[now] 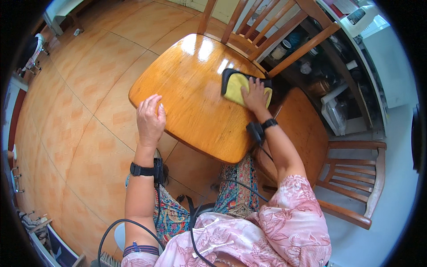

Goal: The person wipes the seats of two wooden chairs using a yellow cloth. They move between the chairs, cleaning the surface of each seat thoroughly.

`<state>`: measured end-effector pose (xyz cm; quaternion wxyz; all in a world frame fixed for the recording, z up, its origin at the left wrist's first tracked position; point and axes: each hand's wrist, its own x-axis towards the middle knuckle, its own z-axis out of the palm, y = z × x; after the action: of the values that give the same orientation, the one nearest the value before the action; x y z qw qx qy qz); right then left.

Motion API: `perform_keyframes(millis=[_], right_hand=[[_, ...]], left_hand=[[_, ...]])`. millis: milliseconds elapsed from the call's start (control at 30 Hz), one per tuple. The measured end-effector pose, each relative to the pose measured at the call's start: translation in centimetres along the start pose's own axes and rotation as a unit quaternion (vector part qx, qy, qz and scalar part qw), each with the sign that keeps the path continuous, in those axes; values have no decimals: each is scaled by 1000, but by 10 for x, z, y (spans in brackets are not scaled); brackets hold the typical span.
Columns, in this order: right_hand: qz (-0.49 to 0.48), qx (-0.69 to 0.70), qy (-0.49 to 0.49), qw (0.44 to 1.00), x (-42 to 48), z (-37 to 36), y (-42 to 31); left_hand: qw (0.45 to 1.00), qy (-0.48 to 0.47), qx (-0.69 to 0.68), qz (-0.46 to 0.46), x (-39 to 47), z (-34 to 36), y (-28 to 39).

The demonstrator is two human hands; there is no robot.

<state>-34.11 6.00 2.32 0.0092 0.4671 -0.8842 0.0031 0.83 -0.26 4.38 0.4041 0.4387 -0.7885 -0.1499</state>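
Note:
A glossy wooden chair seat (200, 100) lies before me, its slatted back (260, 26) at the top of the view. My right hand (256, 96) rests with spread fingers on a folded yellow cloth with dark edging (234, 88), pressing it flat on the seat's right side. At the seat's left front edge is my left hand (150, 115), fingers loosely curled and holding nothing; its fingertips touch or hover just over the rim. Both wrists wear black straps with small cabled devices.
A second wooden chair (300, 130) stands close at the right. Behind it are shelves with jars, a white-lidded jar (281, 49) and plastic bags (334, 116). Black cables (125, 221) run near my arms and lap. Tiled floor (83, 133) spreads to the left.

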Motion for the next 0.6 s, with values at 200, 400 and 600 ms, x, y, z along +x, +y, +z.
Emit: perform_keyframes(millis=[200, 400, 600], right_hand=[[-234, -21, -113, 965, -146, -23, -76], [-431, 47, -47, 900, -159, -24, -133], [-463, 69, -8, 884, -68, -2, -211]], left_hand=[[999, 18, -17, -45, -2, -5, -5], [986, 101, -85, -105, 2, -9, -5], [941, 171, -225, -187, 2, -18, -20]])
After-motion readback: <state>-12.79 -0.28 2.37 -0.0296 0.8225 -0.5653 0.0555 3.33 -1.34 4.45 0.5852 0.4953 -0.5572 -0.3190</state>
